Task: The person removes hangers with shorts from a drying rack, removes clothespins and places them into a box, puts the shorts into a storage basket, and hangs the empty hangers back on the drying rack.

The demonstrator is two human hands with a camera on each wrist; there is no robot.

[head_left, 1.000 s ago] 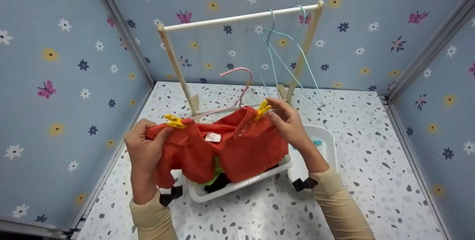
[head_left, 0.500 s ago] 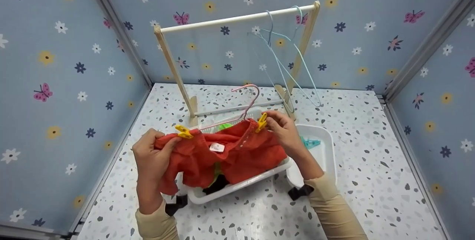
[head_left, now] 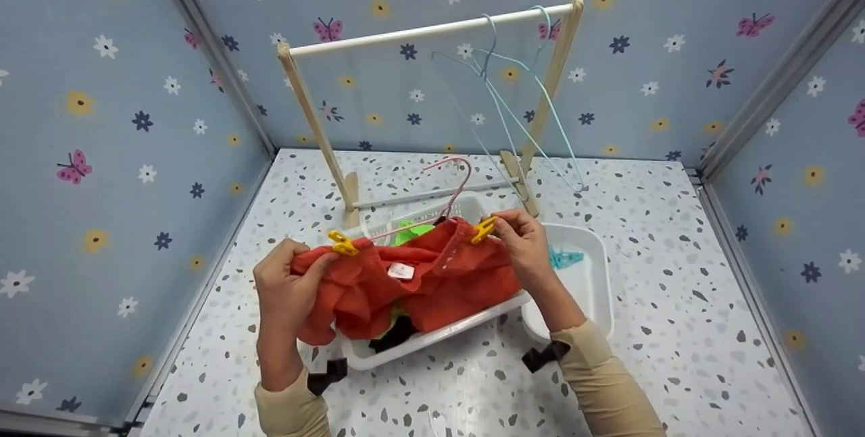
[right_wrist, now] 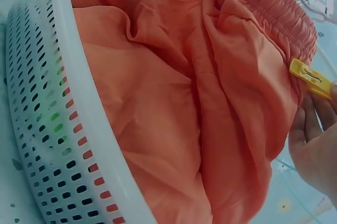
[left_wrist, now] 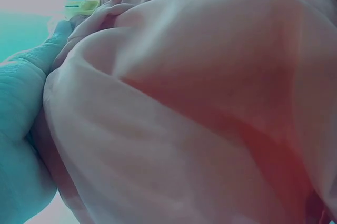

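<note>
A red garment point(head_left: 466, 288) with a gathered elastic waist and white tag is spread between the hands over a white perforated basket point(head_left: 432, 340). My left hand point(head_left: 287, 288) grips its left edge, thumb in front, beside a yellow clothespin point(head_left: 343, 243). With my right hand point(head_left: 530, 248) I pinch the tail of another yellow clothespin point(right_wrist: 311, 78), whose jaws are on the waistband. A pink hanger point(head_left: 466, 184) rises behind the garment, hook upward; its bar runs along the waist and is partly hidden. In the left wrist view, cloth fills most of the frame beside the left hand point(left_wrist: 26, 113).
Behind stands a wooden rack with a white rail point(head_left: 419, 32); two light blue hangers point(head_left: 503, 119) hang on its right part. To the right, a white tray point(head_left: 601, 288) holds blue clothespins point(head_left: 564, 259). Green cloth point(head_left: 411, 232) and black cloth lie in the basket.
The garment and hanger have come down and slightly right, nearer the basket. The right fingers have shifted onto the clothespin, which now tilts to the right. The left hand keeps its grip.
</note>
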